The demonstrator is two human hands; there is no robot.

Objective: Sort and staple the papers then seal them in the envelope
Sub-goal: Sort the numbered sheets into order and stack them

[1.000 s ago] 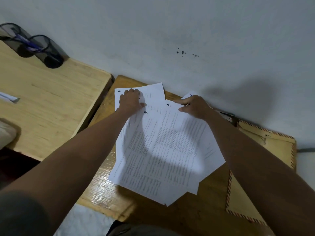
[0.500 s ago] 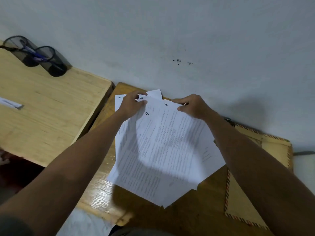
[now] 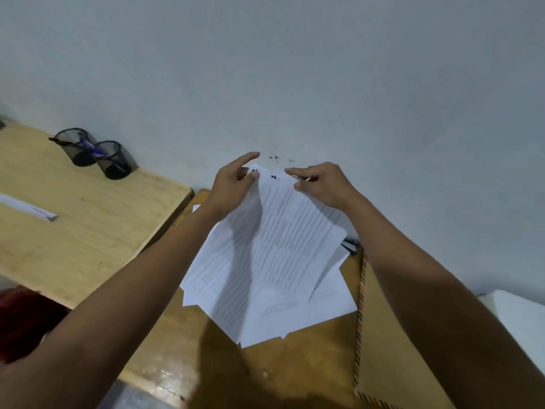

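Observation:
Several printed white papers point(image 3: 274, 255) with handwritten numbers at their top corners are fanned out above a small wooden desk point(image 3: 182, 358). My left hand point(image 3: 233, 184) pinches the top left corners and my right hand point(image 3: 321, 181) pinches the top right corner, lifting the upper ends off the desk. The lower ends still rest on the desk. A brown envelope point(image 3: 383, 335) with a striped border lies on the desk to the right, partly under my right forearm. A dark stapler point(image 3: 351, 246) peeks out from behind the papers' right edge.
A pale wall point(image 3: 295, 69) rises right behind the desk. A lighter wooden table point(image 3: 73, 225) adjoins on the left, carrying two black mesh pen holders point(image 3: 97, 154) and a folded paper strip point(image 3: 29, 209). A white surface point(image 3: 519, 320) shows at the right edge.
Both hands have closed on the top edges of the papers and raised them off the desk toward the wall. The view has tilted upward.

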